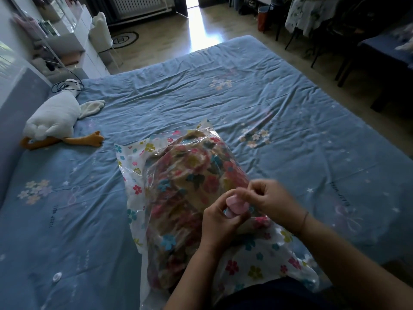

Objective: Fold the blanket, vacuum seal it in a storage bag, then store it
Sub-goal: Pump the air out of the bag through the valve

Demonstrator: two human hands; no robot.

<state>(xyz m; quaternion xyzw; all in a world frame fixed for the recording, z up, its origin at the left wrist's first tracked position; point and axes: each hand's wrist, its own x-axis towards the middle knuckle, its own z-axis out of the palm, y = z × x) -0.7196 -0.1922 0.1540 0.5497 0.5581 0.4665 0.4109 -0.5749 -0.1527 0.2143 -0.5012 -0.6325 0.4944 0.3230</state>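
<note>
At lower centre of the frame, the folded floral blanket [185,198] already sits inside the flower-printed vacuum storage bag [257,260], lying on the blue bed [290,108]. Both hands meet at the bag's pink valve cap [237,205]: the left hand [220,222] pinches it and the right hand [271,201] pinches beside it, probably steadying the valve for sealing. A plush goose [55,121] lies at left.

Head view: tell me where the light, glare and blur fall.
Head view: daylight from the far doorway throws a bright glare streak on the floor; the room's right side is dim; the storage bag film shows faint sheen; both hands, left hand and right hand, are slightly motion-blurred around the pink cap; wide-angle distortion bends the bed edges.
</note>
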